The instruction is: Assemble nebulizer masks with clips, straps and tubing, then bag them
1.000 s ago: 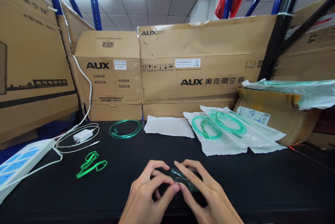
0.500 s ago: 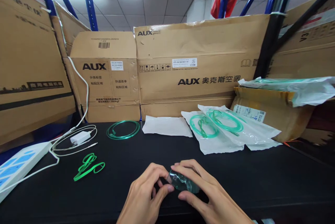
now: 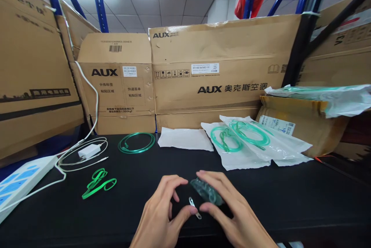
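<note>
A translucent green plastic mask (image 3: 206, 192), crumpled in shape, sits under the curved fingers of my right hand (image 3: 232, 205); its far side is hidden by them. The right thumb rests by its near edge. Just left of the mask is a small silver metal strip (image 3: 191, 202) with a hole at each end. My left hand (image 3: 165, 211) has its fingers apart from its thumb, and the thumb tip overlaps the strip. Whether the strip lies on the black table (image 3: 139, 180) or leans on the thumb, I cannot tell.
A green elastic strap (image 3: 97, 186) and a coiled green tube (image 3: 136, 152) lie to the left. Farther left are a white adapter (image 3: 89, 150) and power strip (image 3: 24, 180). Packaged tubing (image 3: 249, 159) and a white pouch (image 3: 185, 140) lie behind. Cardboard boxes (image 3: 179, 101) wall the back.
The metal strip has come into view between my hands, apart from the mask. My left fingers have let go of the mask and opened; the right hand has shifted slightly with it.
</note>
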Demonstrator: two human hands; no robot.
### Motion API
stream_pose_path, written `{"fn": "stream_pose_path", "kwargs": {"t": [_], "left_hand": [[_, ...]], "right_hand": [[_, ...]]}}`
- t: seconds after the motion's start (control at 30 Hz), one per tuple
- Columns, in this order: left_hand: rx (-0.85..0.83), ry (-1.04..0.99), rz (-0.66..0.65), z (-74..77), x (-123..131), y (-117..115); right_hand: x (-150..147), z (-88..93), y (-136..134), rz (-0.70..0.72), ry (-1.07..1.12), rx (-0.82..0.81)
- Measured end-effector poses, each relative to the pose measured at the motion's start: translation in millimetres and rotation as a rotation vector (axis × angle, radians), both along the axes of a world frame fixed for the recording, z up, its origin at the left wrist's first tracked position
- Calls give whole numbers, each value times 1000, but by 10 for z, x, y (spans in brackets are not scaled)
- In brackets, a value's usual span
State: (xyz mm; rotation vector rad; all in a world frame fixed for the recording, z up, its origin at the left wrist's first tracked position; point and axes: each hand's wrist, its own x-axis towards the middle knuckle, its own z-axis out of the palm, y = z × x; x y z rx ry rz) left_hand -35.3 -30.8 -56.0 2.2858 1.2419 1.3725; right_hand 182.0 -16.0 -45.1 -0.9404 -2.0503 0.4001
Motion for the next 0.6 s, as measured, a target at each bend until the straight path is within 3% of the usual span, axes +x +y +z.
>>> {"fn": "stream_pose_path", "kwargs": {"t": [0.1, 0.2, 0.33, 0.47, 0.6], "left_hand": [[205, 86, -74, 26, 22, 9], [428, 208, -151, 1, 58, 41], [560, 291, -19, -70, -14, 75], [557, 548, 97, 9, -363, -13], [453, 705, 238, 131, -760, -143]], "right_hand": [[-6, -117, 45, -179, 29, 101], [11, -219, 74, -225, -87, 178], [84, -226, 104, -150, -282, 242], [37, -88, 232, -85, -374, 235], [-265, 169, 456, 48, -531, 218]]}}
